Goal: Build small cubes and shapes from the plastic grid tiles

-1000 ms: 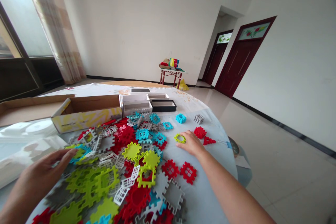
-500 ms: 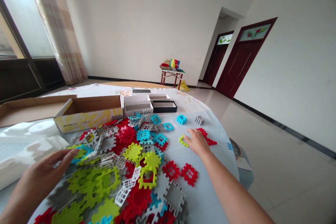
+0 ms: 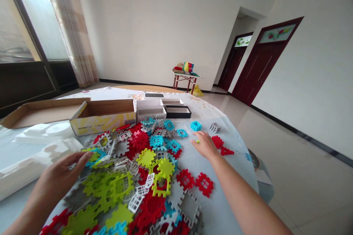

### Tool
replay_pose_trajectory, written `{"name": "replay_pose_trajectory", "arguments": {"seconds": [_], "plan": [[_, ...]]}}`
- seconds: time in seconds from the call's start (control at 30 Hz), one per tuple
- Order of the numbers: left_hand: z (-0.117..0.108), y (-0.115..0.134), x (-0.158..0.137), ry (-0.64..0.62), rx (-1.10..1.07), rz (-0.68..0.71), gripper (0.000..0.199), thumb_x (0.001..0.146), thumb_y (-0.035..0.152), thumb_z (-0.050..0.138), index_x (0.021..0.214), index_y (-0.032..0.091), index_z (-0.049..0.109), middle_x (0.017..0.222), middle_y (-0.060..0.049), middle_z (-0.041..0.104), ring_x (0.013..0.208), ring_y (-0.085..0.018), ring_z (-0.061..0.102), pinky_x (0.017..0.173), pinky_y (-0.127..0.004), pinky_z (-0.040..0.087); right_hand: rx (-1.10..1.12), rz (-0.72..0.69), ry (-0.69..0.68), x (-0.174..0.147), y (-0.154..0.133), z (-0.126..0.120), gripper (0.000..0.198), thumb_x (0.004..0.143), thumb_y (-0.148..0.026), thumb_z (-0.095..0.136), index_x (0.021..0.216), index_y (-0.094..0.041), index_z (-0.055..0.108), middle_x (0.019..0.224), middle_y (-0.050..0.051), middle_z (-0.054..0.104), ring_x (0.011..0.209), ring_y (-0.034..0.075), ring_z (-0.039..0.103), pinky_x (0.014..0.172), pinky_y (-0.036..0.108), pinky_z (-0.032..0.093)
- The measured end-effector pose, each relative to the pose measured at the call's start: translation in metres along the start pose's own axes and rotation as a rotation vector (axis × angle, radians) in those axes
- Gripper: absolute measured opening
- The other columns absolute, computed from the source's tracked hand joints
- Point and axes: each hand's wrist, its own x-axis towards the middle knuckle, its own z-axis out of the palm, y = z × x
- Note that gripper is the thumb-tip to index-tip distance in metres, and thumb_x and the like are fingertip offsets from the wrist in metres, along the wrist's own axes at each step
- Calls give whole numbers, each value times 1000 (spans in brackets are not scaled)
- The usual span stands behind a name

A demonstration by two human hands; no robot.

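Observation:
My right hand (image 3: pixel 205 145) is over the right side of the table, fingers curled down around a small lime-green toothed building piece (image 3: pixel 198 141), mostly hidden beneath them. Just beyond it sit a stack of blue pieces (image 3: pixel 196 125) and a stack of grey pieces (image 3: pixel 215 127). To its right lie red pieces (image 3: pixel 217 141). At the pile's left edge, my left hand (image 3: pixel 59 172) has its thumb and fingers apart, the tips beside blue and lime-green pieces (image 3: pixel 96 155). The pile also holds red, grey and white pieces (image 3: pixel 142 190).
An opened cardboard box (image 3: pixel 103 117) and its lid (image 3: pixel 46 112) stand behind the pile, beside small white boxes (image 3: pixel 151 112) and a black tray (image 3: pixel 178 112). White plastic packaging (image 3: pixel 38 154) is at left. A phone-like dark slab (image 3: pixel 154 95) lies farther back.
The view has swung slightly left, so everything sits farther right. My right fingers now cover most of the lime-green piece, which showed more before. My left hand stays at the pile's edge.

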Motion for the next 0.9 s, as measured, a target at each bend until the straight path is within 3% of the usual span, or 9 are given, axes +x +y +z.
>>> {"name": "replay_pose_trajectory", "arguments": {"seconds": [0.2,0.37,0.6,0.77,0.9], "plan": [[-4,11,-4,-72,-34,-53,45,68,58,49,86,22,67,84,-1,73,77,-19,63,67,-24,45,142,-72,-146,27,-31,32,46,81,-31,51,122,-9,53,129,18,49,122,27,43,101,40,33],[-7,16,-6,-68,-45,-46,42,70,56,50,85,20,66,82,-1,72,77,-18,62,68,-23,44,216,-185,-177,34,-57,43,42,83,-27,48,123,-15,53,130,12,50,121,20,44,103,34,33],[-5,17,-8,-38,-64,-19,41,73,55,47,85,21,66,80,-1,71,75,-16,61,66,-23,43,365,-399,-7,16,-109,14,34,80,-27,56,112,-17,61,118,10,59,111,21,50,98,37,36],[-3,17,-10,-36,-77,-3,41,73,56,48,84,21,66,79,0,71,74,-16,61,66,-23,43,447,-722,-184,-15,-160,-12,20,81,-28,59,98,-21,65,97,3,67,93,16,56,87,31,38],[-4,20,-12,-31,-82,1,41,73,56,47,84,21,65,81,0,71,76,-17,63,69,-22,44,385,-846,-337,-31,-175,-25,18,77,-31,63,92,-21,66,92,2,67,90,16,56,83,30,37]]}}
